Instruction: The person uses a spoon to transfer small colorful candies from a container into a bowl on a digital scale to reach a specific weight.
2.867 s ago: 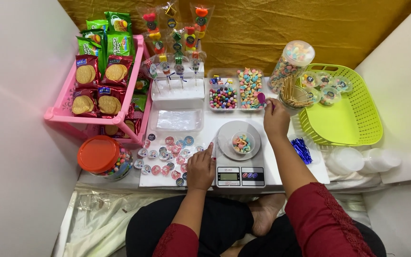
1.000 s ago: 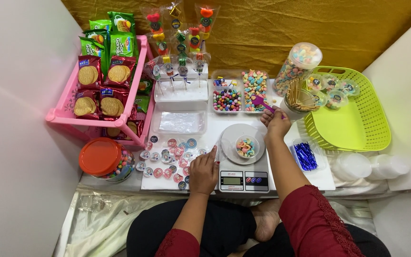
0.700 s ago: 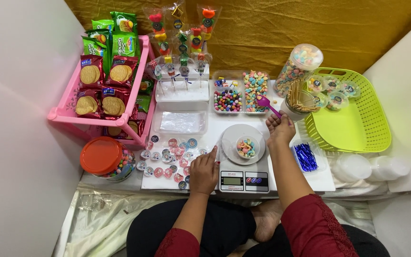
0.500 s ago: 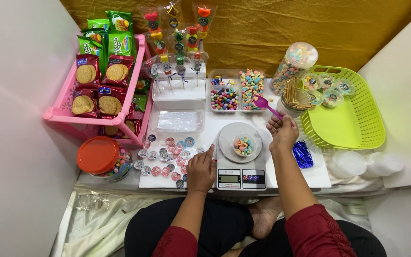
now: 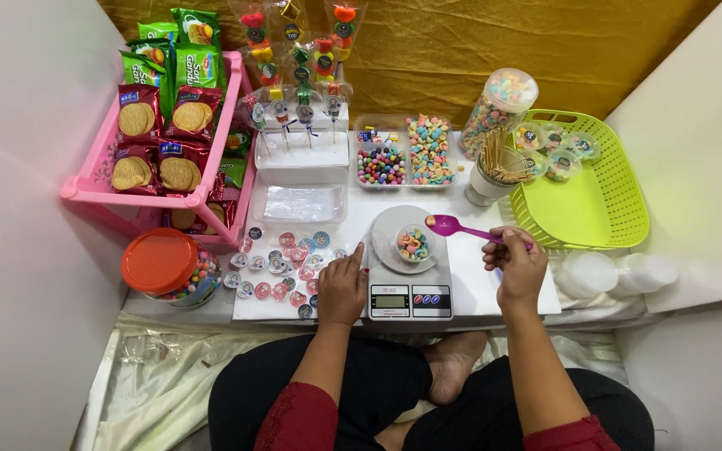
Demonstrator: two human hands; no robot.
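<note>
White bench (image 5: 478, 288): right hand (image 5: 518, 266) grips a loaded purple spoon (image 5: 461, 227) at the cup's (image 5: 412, 243) two o'clock, left hand (image 5: 342, 288) flat, empty; tilting could spill candy.

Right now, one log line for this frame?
right hand: holds purple spoon with candy beside small cup on scale | left hand: flat on sticker sheet

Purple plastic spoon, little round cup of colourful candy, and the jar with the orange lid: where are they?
Purple plastic spoon (image 5: 446, 224), head view, on its bowl.
Small round candy cup (image 5: 413, 243), head view, on its middle.
Orange-lidded jar (image 5: 159, 260), head view, on its lid.
</note>
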